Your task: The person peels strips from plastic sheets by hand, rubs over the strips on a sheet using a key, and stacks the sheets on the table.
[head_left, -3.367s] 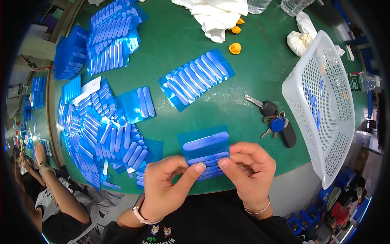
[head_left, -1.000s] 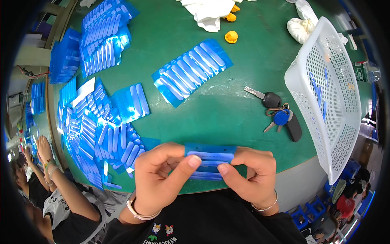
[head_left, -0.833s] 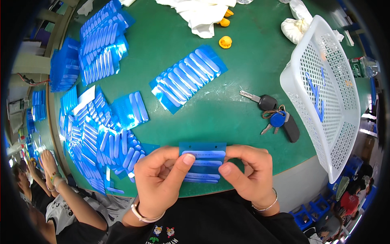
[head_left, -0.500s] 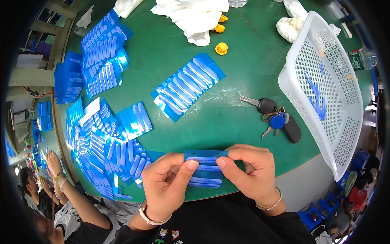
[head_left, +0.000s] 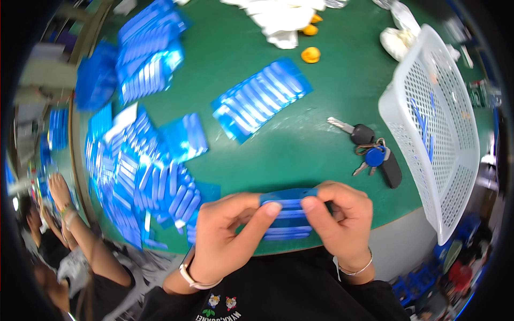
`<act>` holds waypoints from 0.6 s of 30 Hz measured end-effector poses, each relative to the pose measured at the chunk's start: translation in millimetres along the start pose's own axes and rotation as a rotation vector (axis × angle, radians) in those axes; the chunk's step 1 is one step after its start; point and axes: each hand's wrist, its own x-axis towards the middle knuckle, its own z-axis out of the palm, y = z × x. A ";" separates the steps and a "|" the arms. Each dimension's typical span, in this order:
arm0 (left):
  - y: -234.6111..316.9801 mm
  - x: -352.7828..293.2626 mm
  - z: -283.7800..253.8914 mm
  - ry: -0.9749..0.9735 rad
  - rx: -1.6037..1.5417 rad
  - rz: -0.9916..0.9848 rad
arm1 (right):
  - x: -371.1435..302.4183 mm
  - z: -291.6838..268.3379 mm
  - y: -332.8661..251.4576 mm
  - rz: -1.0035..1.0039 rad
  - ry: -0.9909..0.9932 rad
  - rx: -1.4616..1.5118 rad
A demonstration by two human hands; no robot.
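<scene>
Near the table's front edge, both hands hold a small sheet of blue film with narrow blue strips (head_left: 289, 232). My left hand (head_left: 233, 232) pinches its upper left corner, thumb on top and fingers behind. The upper right corner is pinched the same way by my right hand (head_left: 342, 227). Between the thumbs the film's top edge bows upward, and several strips run crosswise below it. The fingertips behind the film are hidden. Left of my left hand lies a heap of similar blue strip sheets (head_left: 136, 179).
A larger blue strip sheet (head_left: 262, 100) lies mid-table, with stacked sheets (head_left: 150, 48) at the far left. Keys with a fob (head_left: 375, 155) lie right of centre. A white perforated basket (head_left: 409, 117) holding blue strips stands at the right. Yellow pieces (head_left: 310, 55) and white cloth (head_left: 281, 18) lie at the back. A co-worker's arm (head_left: 91, 241) shows at left.
The view has shifted, so the table's things sit further right in the picture. Both hands keep their pinch on the sheet, whose top edge is now more bowed. The picture is more blurred.
</scene>
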 end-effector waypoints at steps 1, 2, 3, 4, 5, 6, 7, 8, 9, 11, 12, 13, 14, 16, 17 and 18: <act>-1.2 -5.6 0.0 0.051 -0.018 0.007 | -5.5 0.0 -3.0 0.023 0.040 -0.015; -2.0 -11.1 3.1 0.024 -0.014 0.110 | -12.3 -0.4 -6.2 0.041 0.075 -0.034; -4.1 -19.0 6.3 0.009 -0.003 0.218 | -20.4 -0.8 -5.1 0.022 0.096 -0.023; -11.8 -26.9 12.4 0.052 -0.064 0.291 | -29.5 -1.7 -4.8 -0.001 0.114 -0.013; -11.7 -35.8 13.1 0.067 0.007 0.362 | -38.5 -1.8 -8.8 -0.007 0.148 0.043; -17.0 -46.4 17.3 0.078 -0.032 0.401 | -48.4 -1.2 -11.8 -0.008 0.174 0.105; -22.5 -56.7 21.0 0.084 -0.048 0.452 | -56.4 -3.0 -9.8 -0.071 0.178 0.113; -28.6 -66.8 28.1 0.135 -0.150 0.529 | -65.2 -3.6 -8.7 -0.125 0.184 0.127; -31.0 -79.0 32.9 0.165 -0.217 0.599 | -75.9 -3.1 -13.1 -0.146 0.202 0.161; -43.3 -100.2 36.5 0.157 -0.220 0.676 | -96.4 -2.4 -12.4 -0.161 0.274 0.178; -46.9 -111.5 37.4 0.129 -0.256 0.689 | -104.6 -8.1 -7.7 -0.186 0.290 0.178; -54.0 -122.6 41.2 0.132 -0.318 0.724 | -111.4 -11.5 -3.5 -0.201 0.312 0.179; -61.3 -132.0 45.1 0.128 -0.381 0.762 | -118.4 -11.3 -2.2 -0.217 0.339 0.177; -69.2 -145.8 48.9 0.168 -0.405 0.851 | -133.2 -4.5 -12.9 -0.211 0.283 0.193; -72.3 -151.9 50.5 0.173 -0.414 0.914 | -139.0 -2.6 -19.2 -0.179 0.267 0.216; -73.7 -157.7 49.4 0.206 -0.432 0.934 | -142.4 -0.5 -23.9 -0.196 0.234 0.198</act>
